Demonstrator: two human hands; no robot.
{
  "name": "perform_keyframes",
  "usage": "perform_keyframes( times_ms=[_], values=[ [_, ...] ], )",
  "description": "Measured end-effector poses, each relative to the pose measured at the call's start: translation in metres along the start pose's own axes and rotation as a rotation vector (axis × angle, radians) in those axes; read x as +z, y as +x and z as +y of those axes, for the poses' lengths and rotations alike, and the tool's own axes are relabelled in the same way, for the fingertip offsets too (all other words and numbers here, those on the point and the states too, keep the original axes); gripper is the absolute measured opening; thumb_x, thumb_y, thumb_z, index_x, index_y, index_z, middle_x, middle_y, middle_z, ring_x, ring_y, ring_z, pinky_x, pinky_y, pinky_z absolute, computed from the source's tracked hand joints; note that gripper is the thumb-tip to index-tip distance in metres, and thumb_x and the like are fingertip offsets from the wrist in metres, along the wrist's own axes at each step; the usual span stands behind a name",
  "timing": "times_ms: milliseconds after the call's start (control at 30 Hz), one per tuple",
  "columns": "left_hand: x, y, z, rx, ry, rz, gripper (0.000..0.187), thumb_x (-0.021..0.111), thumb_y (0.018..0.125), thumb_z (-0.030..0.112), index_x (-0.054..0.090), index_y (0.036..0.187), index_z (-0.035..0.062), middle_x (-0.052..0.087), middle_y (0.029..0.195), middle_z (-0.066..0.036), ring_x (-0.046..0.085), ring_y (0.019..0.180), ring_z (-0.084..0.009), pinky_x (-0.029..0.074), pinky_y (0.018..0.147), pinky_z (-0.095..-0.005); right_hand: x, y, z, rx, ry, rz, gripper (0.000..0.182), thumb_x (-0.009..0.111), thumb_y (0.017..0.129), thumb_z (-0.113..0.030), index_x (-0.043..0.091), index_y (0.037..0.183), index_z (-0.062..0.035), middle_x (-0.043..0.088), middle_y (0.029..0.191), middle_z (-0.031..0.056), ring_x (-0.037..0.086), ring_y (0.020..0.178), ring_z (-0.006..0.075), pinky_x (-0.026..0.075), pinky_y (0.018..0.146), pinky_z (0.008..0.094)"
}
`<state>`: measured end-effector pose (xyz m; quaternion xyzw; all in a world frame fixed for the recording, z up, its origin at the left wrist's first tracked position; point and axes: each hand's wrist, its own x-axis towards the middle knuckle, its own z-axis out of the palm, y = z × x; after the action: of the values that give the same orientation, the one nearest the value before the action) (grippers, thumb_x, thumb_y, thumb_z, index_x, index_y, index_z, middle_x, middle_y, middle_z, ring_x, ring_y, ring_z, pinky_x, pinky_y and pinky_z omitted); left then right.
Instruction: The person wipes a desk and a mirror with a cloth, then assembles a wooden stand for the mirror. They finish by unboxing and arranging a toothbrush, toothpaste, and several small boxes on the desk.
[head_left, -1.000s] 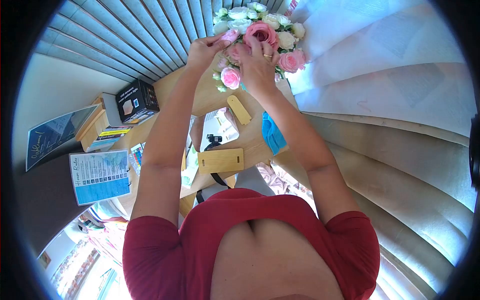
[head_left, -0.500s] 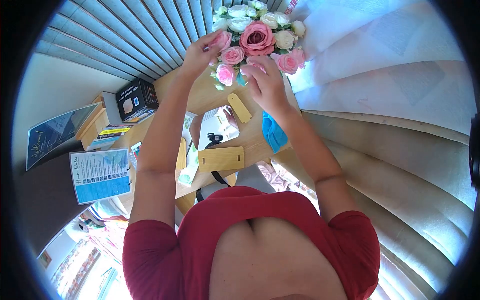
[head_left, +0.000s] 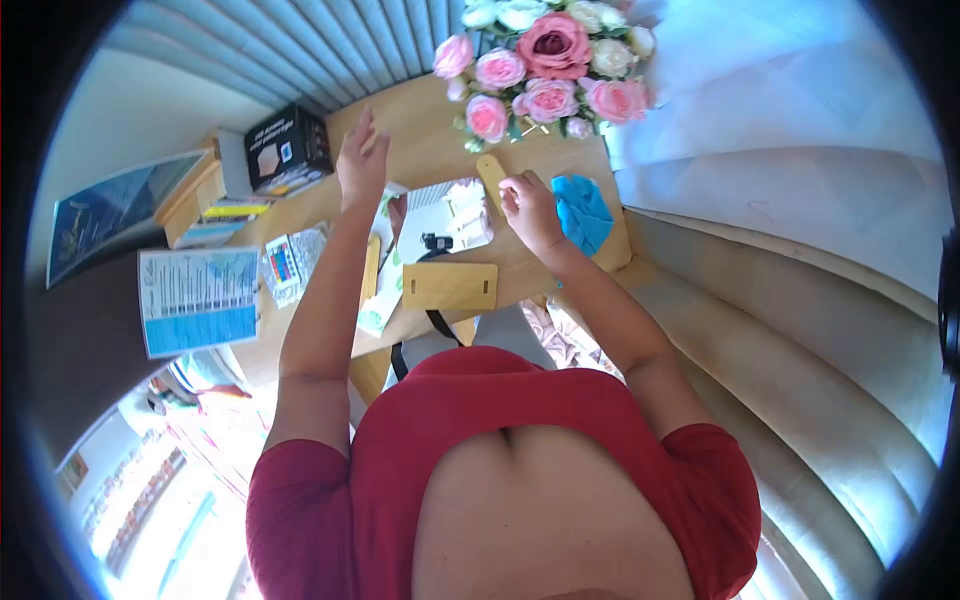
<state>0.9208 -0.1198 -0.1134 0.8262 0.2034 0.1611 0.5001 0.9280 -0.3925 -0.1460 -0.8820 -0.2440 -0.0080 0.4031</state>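
The fingers [head_left: 512, 187] of the right hand [head_left: 530, 210] are curled loosely inward, and whether they pinch anything cannot be told; they sit just at the lower end of a narrow wooden paddle [head_left: 492, 178], touching or nearly touching it. The left hand [head_left: 362, 165] is raised with its fingers spread and empty, above the table [head_left: 425, 140]. The bouquet [head_left: 545, 70] of pink and white roses stands at about twelve o'clock from the right hand, near but apart from both hands; the paddle's upper end points toward it. Two pale wooden pieces are clear to see: the narrow paddle and one wider rectangular board [head_left: 450, 286] with a slot at each end, lying at about seven o'clock from the right hand. A thin wooden strip [head_left: 369, 272] shows beside the left forearm. One blue cloth [head_left: 583, 212] lies at three o'clock from the right hand, just beside it. One small mirror [head_left: 445, 220] lies between the arms. One black box [head_left: 288, 148] sits at nine o'clock from the left hand, with a printed blue sheet [head_left: 198, 315] and some small packets [head_left: 290, 265] further down at about seven o'clock. The surface is a light wood tabletop; vertical blinds [head_left: 330, 45] hang behind it, and pale curtain folds [head_left: 800, 250] fill the right side.
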Motion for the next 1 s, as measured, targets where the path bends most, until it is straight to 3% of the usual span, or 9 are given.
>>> perform_keyframes(
  times_ms=[100,233,300,367,533,600,733,833,1000],
  values=[
    [-0.024,-0.074,-0.049,-0.102,0.103,0.054,0.043,0.060,0.083,0.012,0.053,0.125,0.0077,0.064,0.103,-0.013,0.063,0.091,-0.0226,0.051,0.080,-0.0330,0.017,-0.009,-0.012,-0.172,0.010,-0.128,0.028,0.064,0.071,-0.003,0.053,0.097,-0.0038,0.053,0.083,0.0140,0.056,0.076,0.0309,0.047,0.062,0.0396],
    [-0.038,-0.173,-0.077,-0.294,0.247,-0.084,0.051,0.059,0.083,0.015,0.046,0.131,0.0054,0.062,0.104,-0.013,0.064,0.082,-0.0233,0.051,0.074,-0.0348,0.055,-0.018,0.009,0.183,0.047,-0.152,0.036,0.060,0.075,-0.005,0.051,0.111,-0.0034,0.056,0.094,0.0182,0.056,0.082,0.0348,0.046,0.070,0.0455],
    [-0.044,-0.206,-0.056,-0.497,0.183,-0.092,0.060,0.059,0.082,0.016,0.037,0.136,0.0036,0.060,0.106,-0.013,0.063,0.083,-0.0219,0.050,0.076,-0.0352,0.044,-0.009,-0.013,0.076,-0.028,-0.170,0.036,0.058,0.076,-0.005,0.051,0.111,-0.0015,0.057,0.095,0.0191,0.056,0.081,0.0359,0.045,0.072,0.0458],
    [-0.048,-0.235,-0.053,-0.535,0.200,-0.100,0.063,0.059,0.082,0.016,0.033,0.138,0.0039,0.060,0.106,-0.013,0.063,0.084,-0.0214,0.050,0.076,-0.0349,0.052,0.010,-0.025,-0.370,0.021,-0.128,0.034,0.059,0.076,-0.008,0.052,0.109,0.0004,0.058,0.096,0.0191,0.056,0.087,0.0372,0.045,0.076,0.0456],
    [-0.043,-0.260,-0.064,-0.645,0.191,-0.168,0.070,0.062,0.083,0.018,0.026,0.143,0.0097,0.057,0.109,-0.013,0.063,0.087,-0.0225,0.049,0.078,-0.0338,0.098,0.045,-0.004,-0.432,-0.185,-0.374,0.043,0.064,0.075,-0.020,0.052,0.113,-0.0029,0.060,0.103,0.0171,0.057,0.096,0.0347,0.045,0.080,0.0426],
    [-0.036,-0.256,-0.062,-0.652,0.164,-0.135,0.071,0.063,0.082,0.018,0.026,0.143,0.0090,0.057,0.109,-0.014,0.063,0.087,-0.0229,0.050,0.078,-0.0335,0.102,0.059,-0.006,-0.205,-0.173,-0.687,0.034,0.062,0.078,-0.027,0.060,0.104,-0.0052,0.064,0.092,0.0155,0.061,0.086,0.0321,0.048,0.075,0.0405],
    [-0.017,-0.250,-0.063,-0.627,0.159,-0.062,0.074,0.065,0.077,0.016,0.029,0.141,0.0067,0.055,0.102,-0.015,0.063,0.082,-0.0236,0.051,0.076,-0.0327,0.115,0.068,0.002,-0.045,-0.267,-0.868,0.030,0.063,0.080,-0.029,0.061,0.098,-0.0046,0.065,0.085,0.0155,0.063,0.079,0.0294,0.049,0.069,0.0399],
    [-0.009,-0.251,-0.064,-0.614,0.153,-0.032,0.076,0.068,0.075,0.014,0.031,0.140,0.0068,0.055,0.099,-0.016,0.061,0.083,-0.0237,0.051,0.076,-0.0332,0.120,0.054,0.020,0.247,0.105,-0.903,0.030,0.062,0.083,-0.030,0.058,0.095,-0.0040,0.064,0.083,0.0155,0.062,0.075,0.0261,0.047,0.067,0.0384],
    [-0.007,-0.257,-0.070,-0.544,0.092,-0.053,0.072,0.067,0.074,0.006,0.035,0.139,0.0070,0.058,0.097,-0.012,0.061,0.081,-0.0229,0.051,0.075,-0.0329,0.070,0.055,0.019,0.176,0.146,-0.709,0.030,0.062,0.085,-0.029,0.053,0.092,-0.0017,0.061,0.079,0.0143,0.059,0.072,0.0233,0.045,0.065,0.0358]
  ],
)
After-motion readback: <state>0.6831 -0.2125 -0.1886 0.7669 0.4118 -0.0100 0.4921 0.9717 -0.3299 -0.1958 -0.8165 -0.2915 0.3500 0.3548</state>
